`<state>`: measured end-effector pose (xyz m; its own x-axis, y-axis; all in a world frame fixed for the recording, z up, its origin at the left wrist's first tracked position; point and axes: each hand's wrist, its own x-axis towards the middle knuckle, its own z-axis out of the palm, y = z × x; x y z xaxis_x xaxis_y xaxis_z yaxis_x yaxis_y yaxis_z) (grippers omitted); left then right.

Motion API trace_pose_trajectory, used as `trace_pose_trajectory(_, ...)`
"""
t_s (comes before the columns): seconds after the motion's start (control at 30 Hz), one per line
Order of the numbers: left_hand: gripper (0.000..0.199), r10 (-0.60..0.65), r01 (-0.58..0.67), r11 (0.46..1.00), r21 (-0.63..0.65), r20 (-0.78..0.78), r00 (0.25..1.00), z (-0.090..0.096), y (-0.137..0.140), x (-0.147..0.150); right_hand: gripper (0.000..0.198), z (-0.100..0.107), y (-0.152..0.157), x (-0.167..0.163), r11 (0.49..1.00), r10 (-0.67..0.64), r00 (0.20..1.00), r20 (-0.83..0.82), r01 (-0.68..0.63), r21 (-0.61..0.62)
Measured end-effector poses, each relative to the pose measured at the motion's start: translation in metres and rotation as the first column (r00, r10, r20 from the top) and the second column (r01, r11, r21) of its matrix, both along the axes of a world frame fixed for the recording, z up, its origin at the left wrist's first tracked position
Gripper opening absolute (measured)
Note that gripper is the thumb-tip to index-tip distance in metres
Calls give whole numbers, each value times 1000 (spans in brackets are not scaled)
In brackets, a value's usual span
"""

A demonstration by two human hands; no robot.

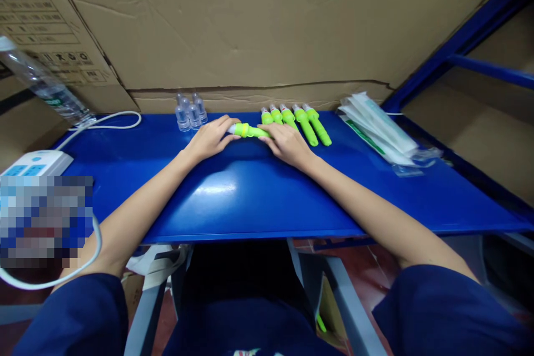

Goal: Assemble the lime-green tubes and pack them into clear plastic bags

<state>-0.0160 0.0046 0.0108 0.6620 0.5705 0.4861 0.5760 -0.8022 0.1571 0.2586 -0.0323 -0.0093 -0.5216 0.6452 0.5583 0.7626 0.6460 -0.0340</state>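
Observation:
Between my two hands lies a bright green tube-like piece (pixel 249 131) with a yellow ring and a clear tip, held sideways just above or on the blue table. My left hand (pixel 212 139) has its fingers closed on the clear tip end. My right hand (pixel 286 143) grips the green end, fingers over it. Just beyond my right hand, several similar green pieces (pixel 306 125) with clear tips lie side by side in a row. Behind my left hand stands a cluster of several small clear plastic bottles (pixel 191 113).
The blue table (pixel 250 200) backs onto a cardboard wall (pixel 250 28). White plastic-wrapped packets (pixel 377 130) lie at the right. On the left are a power strip (pixel 39 162) with a white cable and a leaning clear water bottle (pixel 50 89). Blue metal bars (pixel 492 71) frame the right.

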Motion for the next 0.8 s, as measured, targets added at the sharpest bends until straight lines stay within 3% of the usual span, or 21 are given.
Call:
trace_pose_trajectory(0.17,46,69,-68,998,-9,56,996,0,8,-8,53,2,6,8,995,-74,995,-71,78,58)
trace_pose_trajectory(0.33,49,53,-50,998,-27,123,991,-5,10,-10,48,4,7,14,995,-76,993,-85,81,59)
trace_pose_trajectory(0.57,62,-46,32,996,89,155,987,-6,11,-9,49,5,-7,5,990,-126,991,-49,122,-72)
trace_pose_trajectory(0.8,73,-94,80,994,71,239,966,-10,23,-15,51,15,-16,-2,959,-151,988,-17,142,-247)
